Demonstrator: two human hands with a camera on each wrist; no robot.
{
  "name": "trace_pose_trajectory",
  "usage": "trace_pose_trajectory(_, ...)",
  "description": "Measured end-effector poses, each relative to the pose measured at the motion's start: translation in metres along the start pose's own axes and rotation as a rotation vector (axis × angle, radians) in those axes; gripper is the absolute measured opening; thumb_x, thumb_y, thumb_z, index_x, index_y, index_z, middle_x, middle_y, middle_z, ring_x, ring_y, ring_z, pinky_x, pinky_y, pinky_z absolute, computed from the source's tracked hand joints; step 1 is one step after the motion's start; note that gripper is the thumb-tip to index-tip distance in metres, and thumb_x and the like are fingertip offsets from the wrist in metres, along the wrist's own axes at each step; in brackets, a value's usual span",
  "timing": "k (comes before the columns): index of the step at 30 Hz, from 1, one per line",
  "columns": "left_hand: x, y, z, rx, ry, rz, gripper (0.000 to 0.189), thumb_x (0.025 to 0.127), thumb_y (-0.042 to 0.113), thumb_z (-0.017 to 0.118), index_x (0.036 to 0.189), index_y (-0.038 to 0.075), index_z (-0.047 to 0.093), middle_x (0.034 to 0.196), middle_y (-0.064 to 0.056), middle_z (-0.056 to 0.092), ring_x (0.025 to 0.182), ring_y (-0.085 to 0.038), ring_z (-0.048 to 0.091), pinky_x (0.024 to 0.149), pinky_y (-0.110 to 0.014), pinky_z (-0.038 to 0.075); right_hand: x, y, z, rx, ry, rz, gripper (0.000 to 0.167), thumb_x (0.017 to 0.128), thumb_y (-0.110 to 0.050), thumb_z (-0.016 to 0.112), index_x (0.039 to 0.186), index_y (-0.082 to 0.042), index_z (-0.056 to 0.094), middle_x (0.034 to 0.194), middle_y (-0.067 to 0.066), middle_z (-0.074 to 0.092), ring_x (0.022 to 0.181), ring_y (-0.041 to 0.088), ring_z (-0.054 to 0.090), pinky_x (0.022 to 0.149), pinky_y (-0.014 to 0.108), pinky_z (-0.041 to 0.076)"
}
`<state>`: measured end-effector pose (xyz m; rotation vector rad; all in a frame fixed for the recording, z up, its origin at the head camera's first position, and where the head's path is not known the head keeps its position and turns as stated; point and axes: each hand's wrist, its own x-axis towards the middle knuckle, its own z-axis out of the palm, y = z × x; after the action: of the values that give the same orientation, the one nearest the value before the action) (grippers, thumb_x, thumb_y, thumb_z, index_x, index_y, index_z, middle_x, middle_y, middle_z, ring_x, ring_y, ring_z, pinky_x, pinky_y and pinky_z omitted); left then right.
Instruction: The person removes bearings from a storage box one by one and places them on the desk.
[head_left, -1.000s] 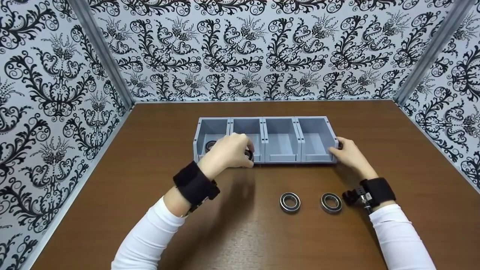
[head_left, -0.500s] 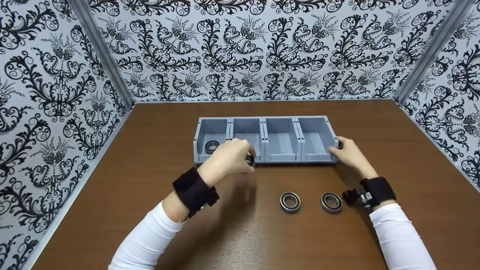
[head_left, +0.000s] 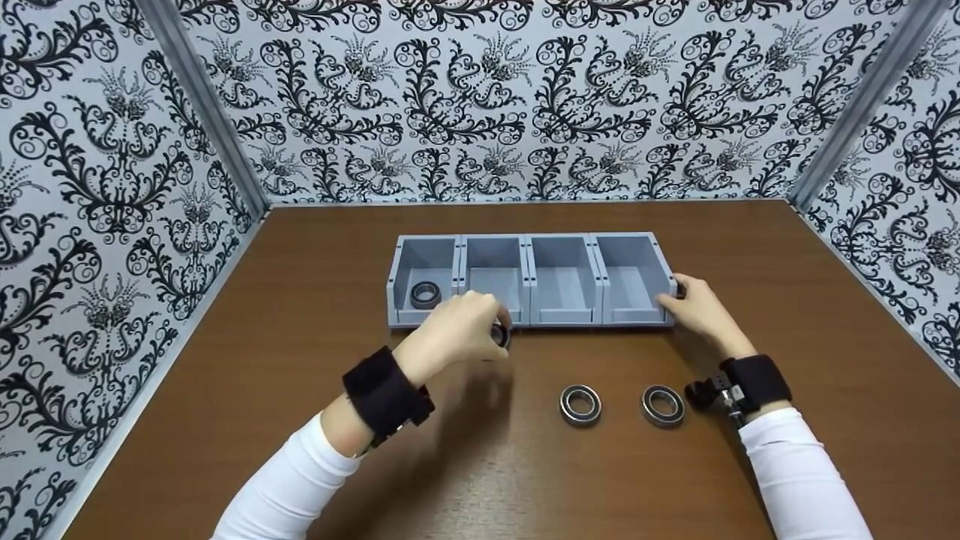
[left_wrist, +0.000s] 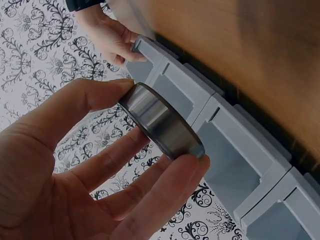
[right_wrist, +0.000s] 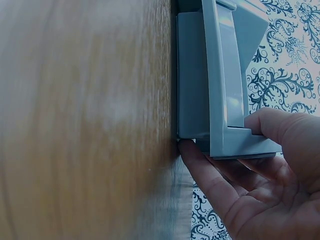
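Observation:
My left hand (head_left: 459,324) pinches a ball bearing (left_wrist: 162,122) between thumb and fingers, with its shiny outer rim facing the left wrist camera. It hovers just in front of the second compartment from the left of a grey four-part bin (head_left: 564,315). Inside the leftmost compartment another bearing (head_left: 425,295) leans, dark-sealed and ring-shaped. At the bin's right end my right hand (head_left: 701,311) grips the side wall; in the right wrist view its thumb (right_wrist: 267,122) lies over the wall edge and the fingers reach underneath.
Two more bearings, a left one (head_left: 580,405) and a right one (head_left: 662,406), lie flat on the brown wooden table (head_left: 525,480) in front of the bin. Patterned panels (head_left: 480,112) wall the table at the back and sides.
My left hand, still holding its bearing, has drawn back from the bin toward the table's front, uncovering the bearing in the leftmost compartment. My right hand stays put.

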<state>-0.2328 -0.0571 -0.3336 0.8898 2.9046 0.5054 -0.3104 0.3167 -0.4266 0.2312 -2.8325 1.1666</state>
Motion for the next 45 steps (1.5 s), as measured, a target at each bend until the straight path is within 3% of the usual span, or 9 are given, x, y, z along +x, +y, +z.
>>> trace_pose_trajectory(14,-0.007,0.002,0.010,-0.019,-0.021,0.027,0.016,0.074,0.016,0.074,0.090,0.013,0.077,0.089,-0.003,0.075,0.072,-0.015,0.065,0.065,-0.032,0.053,0.001,0.002,0.001,-0.006,0.006,-0.011,0.042,0.093,-0.005,0.057,0.128,0.018,0.054,0.111,0.034,0.066,0.083,0.007,0.058,0.068,0.011,0.043)
trace_pose_trajectory(21,-0.010,0.001,0.017,-0.024,-0.016,0.037,0.019,0.073,0.018,0.075,0.092,0.015,0.078,0.097,-0.002,0.076,0.078,-0.016,0.067,0.066,-0.030,0.053,0.001,0.004,0.001,0.014,0.009,-0.012,0.041,0.092,-0.005,0.057,0.126,0.018,0.054,0.108,0.032,0.066,0.081,0.007,0.057,0.067,0.011,0.044)
trace_pose_trajectory(30,-0.014,0.000,0.027,-0.020,-0.009,0.048,0.017,0.074,0.019,0.077,0.089,0.014,0.077,0.089,-0.003,0.074,0.073,-0.013,0.062,0.066,-0.029,0.051,0.000,0.003,0.001,0.006,-0.006,0.002,0.043,0.093,-0.006,0.055,0.130,0.017,0.052,0.116,0.035,0.064,0.088,0.010,0.059,0.072,0.010,0.044)
trace_pose_trajectory(45,-0.018,0.002,0.040,-0.010,-0.041,0.011,0.019,0.074,0.022,0.079,0.091,0.016,0.076,0.090,-0.001,0.073,0.071,-0.011,0.057,0.065,-0.031,0.051,0.001,0.002,0.000,-0.003,-0.003,-0.004,0.040,0.093,-0.005,0.055,0.127,0.016,0.055,0.110,0.030,0.066,0.083,0.009,0.057,0.069,0.013,0.044)
